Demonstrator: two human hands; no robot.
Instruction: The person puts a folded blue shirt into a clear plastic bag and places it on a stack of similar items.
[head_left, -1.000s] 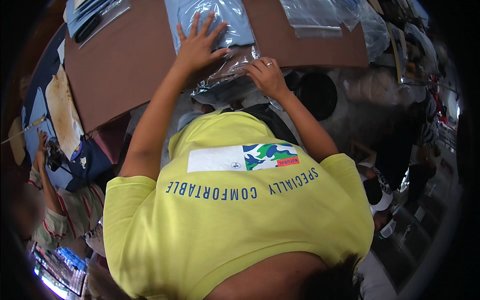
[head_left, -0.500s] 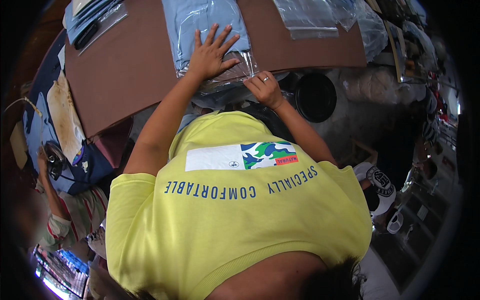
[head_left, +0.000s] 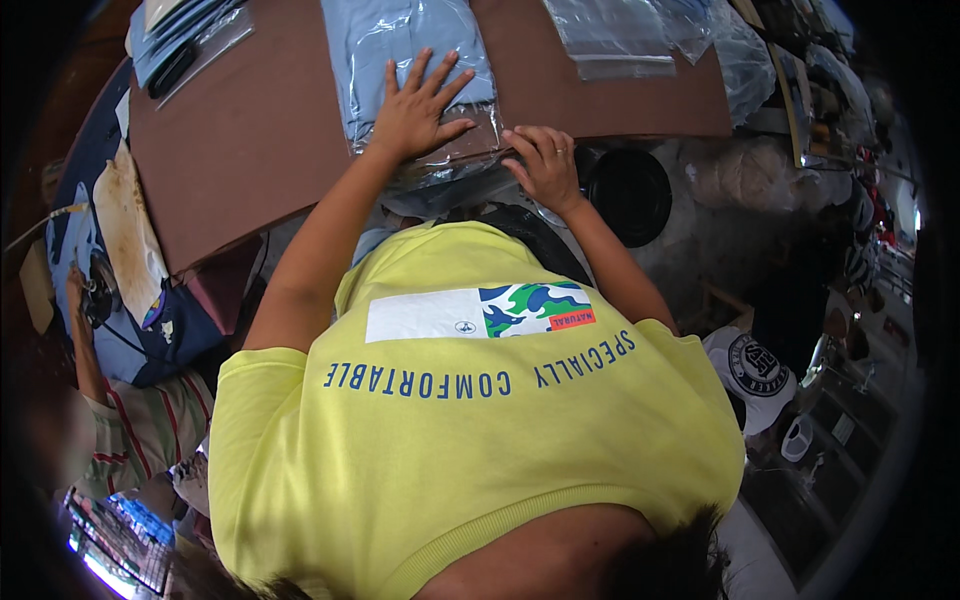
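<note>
Stack at far left: a pile of bagged blue garments (head_left: 185, 35) lies at the upper left corner of the tabletop (head_left: 250, 140), well apart from the hands.
Left hand: the left hand (head_left: 415, 105) lies flat with fingers (head_left: 440, 72) spread wide, palm pressing on the bag, holding nothing.
Bagged garment: a folded light-blue garment in a clear plastic bag (head_left: 410, 40) lies on the brown tabletop straight ahead, its near end at the table's front edge.
Handling: likely light and soft, with a slick, crinkly film that slides under a palm; I judge it best held by pinching the bag's open near end or by flat pressure on the cloth.
Right hand: the right hand (head_left: 545, 165), with a ring, rests fingertips down on the bag's loose near flap, fingers gently curled, gripping nothing clearly.
Spare bags: empty clear bags (head_left: 620, 35) lie at the right, apart.
</note>
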